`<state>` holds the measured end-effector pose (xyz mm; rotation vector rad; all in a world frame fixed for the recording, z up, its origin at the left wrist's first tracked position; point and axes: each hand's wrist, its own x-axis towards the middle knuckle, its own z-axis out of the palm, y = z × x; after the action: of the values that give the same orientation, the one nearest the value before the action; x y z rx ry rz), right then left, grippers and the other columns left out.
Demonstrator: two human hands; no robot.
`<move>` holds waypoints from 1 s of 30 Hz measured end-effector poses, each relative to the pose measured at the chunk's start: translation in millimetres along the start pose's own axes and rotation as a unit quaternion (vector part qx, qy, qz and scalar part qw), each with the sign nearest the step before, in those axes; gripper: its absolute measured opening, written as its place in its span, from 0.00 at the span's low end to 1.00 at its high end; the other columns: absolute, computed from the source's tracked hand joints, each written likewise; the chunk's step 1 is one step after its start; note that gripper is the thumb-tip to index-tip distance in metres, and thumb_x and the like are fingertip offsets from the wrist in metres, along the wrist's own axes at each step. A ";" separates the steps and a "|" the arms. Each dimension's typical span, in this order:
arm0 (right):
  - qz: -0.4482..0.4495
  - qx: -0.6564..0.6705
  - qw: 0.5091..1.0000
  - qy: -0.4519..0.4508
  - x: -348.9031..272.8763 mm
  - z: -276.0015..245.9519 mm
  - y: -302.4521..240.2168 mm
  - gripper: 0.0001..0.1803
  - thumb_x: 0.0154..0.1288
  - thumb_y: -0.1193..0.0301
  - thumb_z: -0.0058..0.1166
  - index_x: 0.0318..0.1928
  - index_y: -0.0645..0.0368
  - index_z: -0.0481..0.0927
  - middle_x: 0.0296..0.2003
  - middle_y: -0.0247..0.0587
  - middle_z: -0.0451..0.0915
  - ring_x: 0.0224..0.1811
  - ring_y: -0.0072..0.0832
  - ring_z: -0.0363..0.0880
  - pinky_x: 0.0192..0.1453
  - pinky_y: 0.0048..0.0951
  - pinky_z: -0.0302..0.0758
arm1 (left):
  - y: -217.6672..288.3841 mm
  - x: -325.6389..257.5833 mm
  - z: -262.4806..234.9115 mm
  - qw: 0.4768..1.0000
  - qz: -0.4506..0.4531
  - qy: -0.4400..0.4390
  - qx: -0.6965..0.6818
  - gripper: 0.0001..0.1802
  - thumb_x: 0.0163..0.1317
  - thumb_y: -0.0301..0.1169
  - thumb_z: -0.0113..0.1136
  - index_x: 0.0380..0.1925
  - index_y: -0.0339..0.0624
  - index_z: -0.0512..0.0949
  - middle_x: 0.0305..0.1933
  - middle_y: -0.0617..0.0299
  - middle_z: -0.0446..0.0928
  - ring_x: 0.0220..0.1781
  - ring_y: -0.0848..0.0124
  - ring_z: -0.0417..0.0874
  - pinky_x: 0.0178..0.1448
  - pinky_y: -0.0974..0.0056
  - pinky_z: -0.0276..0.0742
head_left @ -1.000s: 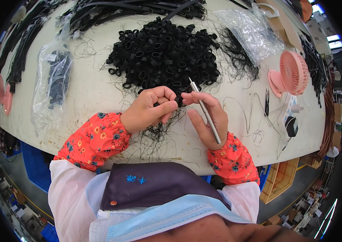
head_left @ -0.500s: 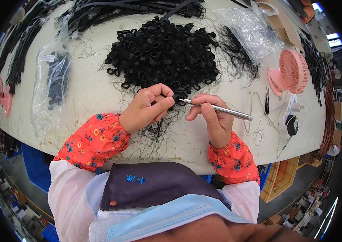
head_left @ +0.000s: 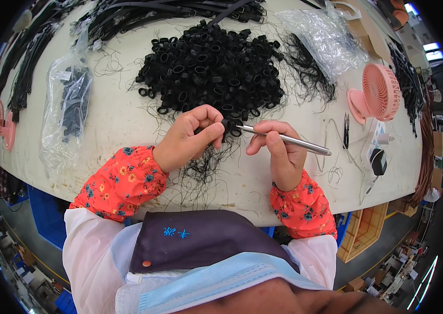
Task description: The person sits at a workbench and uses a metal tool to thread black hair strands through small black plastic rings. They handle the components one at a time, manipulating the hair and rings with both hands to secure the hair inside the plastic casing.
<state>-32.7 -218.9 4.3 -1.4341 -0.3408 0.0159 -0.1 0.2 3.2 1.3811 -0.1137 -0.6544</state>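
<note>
Pinched between the fingertips of my left hand (head_left: pixel 187 135) is a small black belt loop (head_left: pixel 227 125). My right hand (head_left: pixel 284 154) grips a slim silver pen-shaped tool (head_left: pixel 305 144) like a pencil, its thin tip pointing left at the loop. Whether the tip touches the loop I cannot tell. Just beyond both hands rises a big pile of black belt loops (head_left: pixel 206 68). Beneath my left hand lies a tangle of black thread ends (head_left: pixel 200 170).
Black belts (head_left: pixel 174 10) lie along the table's far side. A plastic bag with black pieces (head_left: pixel 67 104) is at left. To the right are a pink fan (head_left: pixel 381 91), black-handled snippers (head_left: pixel 346 131), a power strip with a cable and a clear plastic bag (head_left: pixel 326 39).
My right hand and the silver tool have shifted slightly right. My left fingers have turned a little, and more of the belt loop shows at their tips.
</note>
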 end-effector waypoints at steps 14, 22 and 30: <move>-0.033 0.010 0.998 0.047 2.7 -7.3 2.8 0.14 0.75 0.69 0.42 0.48 0.67 0.75 0.28 0.39 0.80 0.31 0.21 0.79 0.42 0.24 0.72 | 12.3 2.8 -19.3 0.998 0.034 0.005 -0.053 0.03 0.63 0.28 0.55 0.35 0.42 0.73 0.24 0.63 0.74 0.13 0.83 0.64 0.19 0.76 0.58; -0.032 0.014 0.999 0.039 3.2 -6.8 1.6 0.14 0.75 0.68 0.42 0.48 0.67 0.75 0.28 0.40 0.80 0.32 0.22 0.79 0.42 0.24 0.73 | -9.9 -1.8 -5.6 0.782 0.256 0.029 0.567 0.11 0.56 0.35 0.66 0.36 0.46 0.78 0.20 0.62 0.77 0.21 0.66 0.79 0.25 0.64 0.72; -0.032 0.005 0.998 0.049 2.1 -6.8 2.5 0.14 0.75 0.68 0.43 0.48 0.66 0.75 0.28 0.39 0.80 0.31 0.22 0.79 0.41 0.24 0.72 | -11.6 -0.3 -6.0 0.795 0.245 0.000 0.554 0.10 0.58 0.34 0.64 0.38 0.45 0.77 0.22 0.62 0.78 0.23 0.63 0.81 0.27 0.63 0.74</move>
<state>-28.6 -224.6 1.6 -1.4086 -0.3040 -0.1043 -1.8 5.1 -8.7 2.3467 -0.9515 -0.0802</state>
